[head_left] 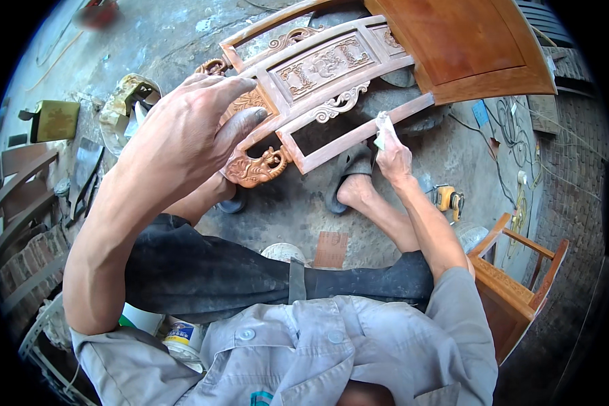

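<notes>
A carved wooden chair (325, 68) lies tipped in front of me. Its back frame is pale and dusty, while the seat panel is orange-brown. My right hand (394, 161) pinches a folded whitish piece (386, 128), paper or cloth, against the long pale rail (365, 132). Above the carved end on the left is my left hand (193, 118), thumb and fingers apart with nothing between them. Whether its fingertips touch the wood, I cannot tell. Grey dust coats its thumb and fingertips. Below it a carved scroll end (256, 168) sticks out toward me.
A brown sandpaper sheet (331, 250) lies on the floor near my knees. At right are a yellow power tool (448, 201), loose cables (514, 142) and another wooden chair (514, 291). Left stand an olive box (55, 120) and a white tub (183, 335).
</notes>
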Demonstrator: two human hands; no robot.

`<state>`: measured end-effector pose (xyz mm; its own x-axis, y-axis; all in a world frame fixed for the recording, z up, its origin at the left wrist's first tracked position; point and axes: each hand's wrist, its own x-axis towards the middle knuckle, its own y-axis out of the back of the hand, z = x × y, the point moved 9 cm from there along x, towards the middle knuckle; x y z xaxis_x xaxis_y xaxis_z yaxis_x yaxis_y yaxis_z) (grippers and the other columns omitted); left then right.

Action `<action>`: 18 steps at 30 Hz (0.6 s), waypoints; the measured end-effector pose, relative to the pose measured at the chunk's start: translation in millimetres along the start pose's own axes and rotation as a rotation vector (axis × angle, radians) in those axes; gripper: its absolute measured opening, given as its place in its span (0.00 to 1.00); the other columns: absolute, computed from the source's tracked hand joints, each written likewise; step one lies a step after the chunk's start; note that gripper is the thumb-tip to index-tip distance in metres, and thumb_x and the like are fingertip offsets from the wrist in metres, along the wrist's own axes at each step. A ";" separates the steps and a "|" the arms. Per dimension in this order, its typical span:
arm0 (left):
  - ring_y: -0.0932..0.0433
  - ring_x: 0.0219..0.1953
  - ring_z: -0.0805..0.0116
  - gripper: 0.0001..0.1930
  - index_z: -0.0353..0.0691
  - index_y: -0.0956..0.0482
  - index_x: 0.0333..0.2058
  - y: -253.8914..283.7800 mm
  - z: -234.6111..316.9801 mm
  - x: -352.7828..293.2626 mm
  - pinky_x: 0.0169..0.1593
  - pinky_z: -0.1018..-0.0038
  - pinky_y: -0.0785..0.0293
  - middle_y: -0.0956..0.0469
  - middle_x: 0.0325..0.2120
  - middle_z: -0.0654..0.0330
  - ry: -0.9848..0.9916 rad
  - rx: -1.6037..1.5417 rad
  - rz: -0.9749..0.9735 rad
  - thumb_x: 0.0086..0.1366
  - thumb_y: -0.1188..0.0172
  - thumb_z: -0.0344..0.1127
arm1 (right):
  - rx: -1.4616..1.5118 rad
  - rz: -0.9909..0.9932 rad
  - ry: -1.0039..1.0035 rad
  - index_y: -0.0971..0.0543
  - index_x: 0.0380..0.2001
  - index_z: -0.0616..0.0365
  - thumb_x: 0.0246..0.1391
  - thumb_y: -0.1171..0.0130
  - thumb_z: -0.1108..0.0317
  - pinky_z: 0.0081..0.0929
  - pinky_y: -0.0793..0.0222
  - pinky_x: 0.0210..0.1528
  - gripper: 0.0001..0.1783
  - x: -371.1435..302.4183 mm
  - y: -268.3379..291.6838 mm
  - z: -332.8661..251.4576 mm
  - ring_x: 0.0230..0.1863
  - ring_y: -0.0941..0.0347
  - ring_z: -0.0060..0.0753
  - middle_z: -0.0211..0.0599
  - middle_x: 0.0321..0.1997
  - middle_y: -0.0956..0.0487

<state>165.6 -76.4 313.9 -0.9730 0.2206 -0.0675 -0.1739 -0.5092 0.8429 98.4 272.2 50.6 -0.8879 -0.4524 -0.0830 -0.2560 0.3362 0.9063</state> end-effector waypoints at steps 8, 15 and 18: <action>0.21 0.56 0.40 0.22 0.29 0.21 0.57 -11.4 -1.9 -6.3 0.61 0.53 0.25 0.18 0.51 0.39 -0.031 0.038 -0.029 0.76 0.41 0.44 | 0.108 -0.039 0.369 0.28 0.68 0.69 0.51 0.41 0.75 0.53 0.36 0.73 0.38 -113.7 -75.7 -156.6 0.70 0.28 0.57 0.61 0.68 0.24; 0.20 0.55 0.39 0.23 0.30 0.21 0.58 -9.3 -2.7 3.5 0.60 0.53 0.25 0.17 0.50 0.38 -0.004 0.048 -0.082 0.75 0.40 0.45 | -0.170 -0.001 0.393 0.34 0.71 0.76 0.54 0.47 0.74 0.52 0.45 0.80 0.39 -55.7 -88.6 -167.1 0.78 0.37 0.59 0.62 0.76 0.33; 0.20 0.54 0.39 0.24 0.31 0.21 0.58 -14.2 -19.8 -11.4 0.60 0.52 0.25 0.17 0.49 0.38 0.018 0.070 -0.078 0.76 0.40 0.46 | -0.158 0.032 0.436 0.33 0.70 0.77 0.53 0.46 0.74 0.51 0.43 0.80 0.39 -76.5 -84.0 -164.3 0.78 0.37 0.58 0.62 0.75 0.31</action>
<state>176.2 -88.2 292.2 -0.9597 0.2418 -0.1431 -0.2384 -0.4313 0.8702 250.6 142.9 48.9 -0.6423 -0.7603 0.0972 -0.1395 0.2406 0.9605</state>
